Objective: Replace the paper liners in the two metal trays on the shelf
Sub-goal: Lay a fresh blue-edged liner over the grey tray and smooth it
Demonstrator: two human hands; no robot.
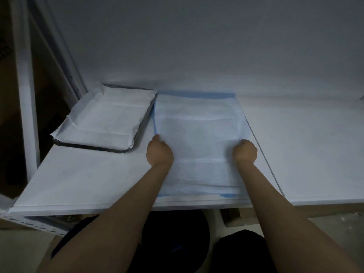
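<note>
A metal tray (94, 147) sits at the shelf's back left, lined with a white paper sheet (106, 117) whose edges fold over the rim. To its right lies a larger white liner with blue borders (199, 134), spread flat. My left hand (159, 152) grips this liner's left edge with curled fingers. My right hand (245, 151) grips its right edge the same way. A thin metal edge (264, 154) runs along the liner's right side, seemingly the rim of a second tray hidden beneath.
The white shelf (315, 154) stretches right of the liner, with a white wall (197, 46) close behind. A white upright post (25, 95) stands at the left. Below the shelf's front edge (118, 210) are dark legs and floor.
</note>
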